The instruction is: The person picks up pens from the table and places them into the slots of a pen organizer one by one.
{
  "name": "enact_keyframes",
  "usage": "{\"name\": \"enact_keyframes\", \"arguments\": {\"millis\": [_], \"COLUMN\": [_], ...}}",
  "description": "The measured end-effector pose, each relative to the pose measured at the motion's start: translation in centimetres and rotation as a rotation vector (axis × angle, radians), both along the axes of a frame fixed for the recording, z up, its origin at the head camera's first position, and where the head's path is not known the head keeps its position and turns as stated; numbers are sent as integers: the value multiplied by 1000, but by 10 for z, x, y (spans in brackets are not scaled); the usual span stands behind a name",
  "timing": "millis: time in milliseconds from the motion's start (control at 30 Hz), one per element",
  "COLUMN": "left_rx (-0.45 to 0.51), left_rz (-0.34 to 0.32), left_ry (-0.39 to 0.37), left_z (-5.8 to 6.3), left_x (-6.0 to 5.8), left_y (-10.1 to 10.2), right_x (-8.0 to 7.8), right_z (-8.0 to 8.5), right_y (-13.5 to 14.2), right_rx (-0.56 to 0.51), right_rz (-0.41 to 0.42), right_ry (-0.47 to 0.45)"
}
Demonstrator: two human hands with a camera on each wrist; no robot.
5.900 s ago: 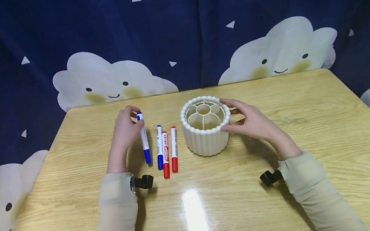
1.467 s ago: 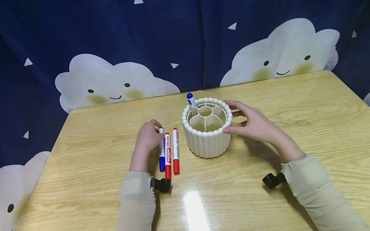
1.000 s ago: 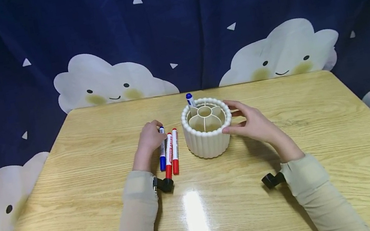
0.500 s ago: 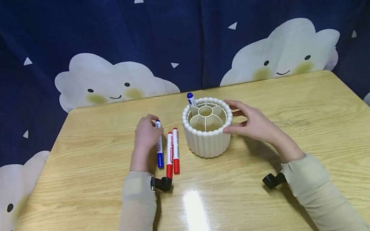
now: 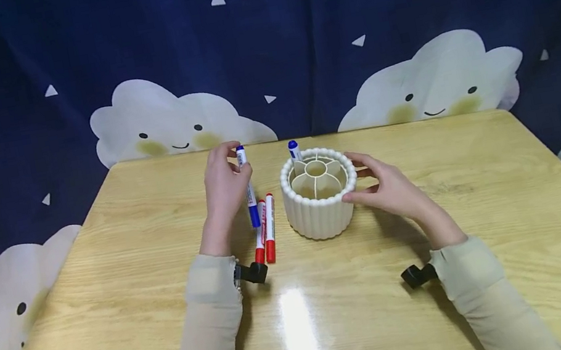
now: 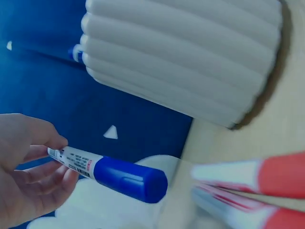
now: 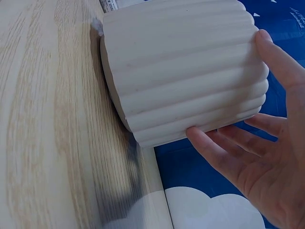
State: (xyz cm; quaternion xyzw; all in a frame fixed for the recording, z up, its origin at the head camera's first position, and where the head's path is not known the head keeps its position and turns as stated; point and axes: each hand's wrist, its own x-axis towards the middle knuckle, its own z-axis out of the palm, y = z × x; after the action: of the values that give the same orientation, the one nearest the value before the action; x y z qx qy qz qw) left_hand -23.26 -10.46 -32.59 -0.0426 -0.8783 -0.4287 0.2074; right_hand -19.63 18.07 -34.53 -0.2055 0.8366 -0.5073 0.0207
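My left hand pinches a blue-capped whiteboard marker near its upper end, raised off the table with the cap pointing down. In the left wrist view, that cap points away from the fingers. To the right stands a cream ribbed pen holder, divided into compartments. Another blue marker stands in its back-left compartment. The thumb and fingers of my right hand hold the holder's right side at the rim. Two red markers lie side by side on the table, below the left hand's marker.
The wooden table carries all of these. A dark blue curtain with cloud prints hangs behind its far edge. Small black wrist cameras jut inward from both sleeves.
The first blue marker has gone from my left hand into the pen holder. My left hand has since picked up the second blue marker and raised it. The right hand stays at the holder.
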Motion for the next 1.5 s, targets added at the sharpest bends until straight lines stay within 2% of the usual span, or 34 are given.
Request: {"name": "enact_keyframes", "arguments": {"millis": [167, 333, 500, 633, 900, 1167, 1367, 1500], "left_rx": [64, 118, 151, 177, 199, 208, 212, 202], "left_rz": [-4, -14, -17, -48, -109, -128, -209, -229], "left_ry": [152, 313, 402, 438, 460, 496, 451, 398], "left_z": [17, 40, 63, 72, 64, 60, 42, 28], "left_x": [4, 7, 12, 16, 16, 15, 16, 18], "left_y": [4, 9, 20, 31, 48, 52, 58, 62], "right_x": [1, 9, 14, 13, 13, 13, 12, 12], "right_z": [-7, 8, 19, 21, 20, 20, 20, 20], "right_y": [1, -5, -10, -10, -8, -7, -7, -7], "right_rx": [13, 4, 24, 39, 21, 14, 9, -2], "right_rz": [5, 12, 6, 1, 0, -1, -3, 1], "right_ry": [-11, -21, -21, -22, -20, -21, -23, -25]}}
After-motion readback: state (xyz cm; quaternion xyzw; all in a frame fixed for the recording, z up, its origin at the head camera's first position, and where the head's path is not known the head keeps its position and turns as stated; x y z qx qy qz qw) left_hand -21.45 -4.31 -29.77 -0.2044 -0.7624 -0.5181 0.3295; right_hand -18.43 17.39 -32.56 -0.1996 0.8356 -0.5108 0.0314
